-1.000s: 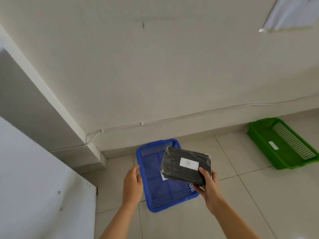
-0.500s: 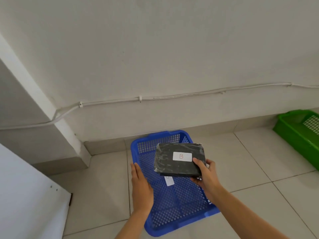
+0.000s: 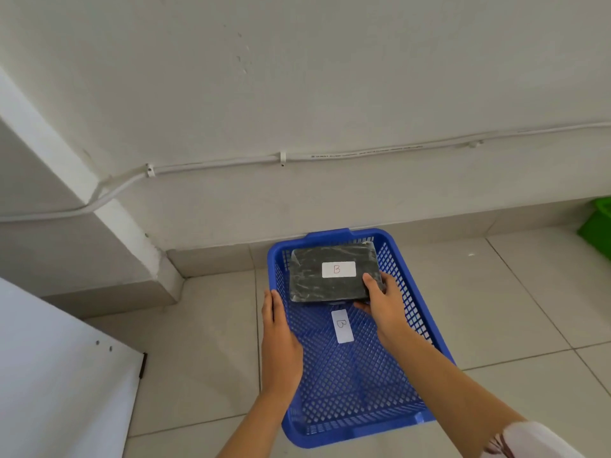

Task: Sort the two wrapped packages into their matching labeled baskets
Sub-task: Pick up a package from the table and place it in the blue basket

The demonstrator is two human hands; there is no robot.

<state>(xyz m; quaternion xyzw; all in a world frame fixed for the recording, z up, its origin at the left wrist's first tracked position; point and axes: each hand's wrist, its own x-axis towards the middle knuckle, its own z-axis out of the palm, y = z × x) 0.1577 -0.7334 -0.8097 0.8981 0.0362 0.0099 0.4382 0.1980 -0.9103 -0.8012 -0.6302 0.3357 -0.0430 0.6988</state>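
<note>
A black wrapped package with a white label marked B is held over the far half of the blue basket. My right hand grips its near right corner. Whether the package rests on the basket floor I cannot tell. A white label marked B lies on the basket's mesh floor, just in front of the package. My left hand is flat with fingers together, against the outside of the basket's left rim, holding nothing. A corner of the green basket shows at the right edge.
The blue basket stands on a tiled floor close to the wall's skirting. A white board fills the lower left. A wall column juts out at left. A white cable runs along the wall.
The package has gone down and forward over the blue basket's far half, still in my right hand. My left hand has come to the basket's left rim. The view has tilted down and left.
</note>
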